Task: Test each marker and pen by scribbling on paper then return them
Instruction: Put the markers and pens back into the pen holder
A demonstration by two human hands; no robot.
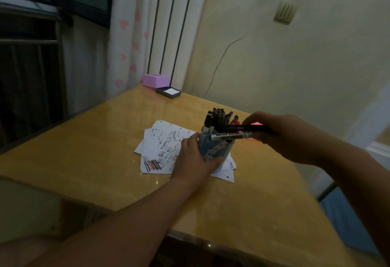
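The left hand (194, 157) wraps its curled fingers round the lower part of the blue holder (213, 150), which stands upright on scribbled paper (162, 146) near the middle of the tabletop (95, 150). Pens (217, 116) stick up out of the holder. At 3 o'clock from them the right hand (282, 138) has its fingers closed on a black marker (238, 128) and a white marker (225, 137), both lying level across the holder's mouth, tips toward 9 o'clock. At 11 o'clock, on the far corner, sit a pink box (155, 80) and a dark tray (168, 92).
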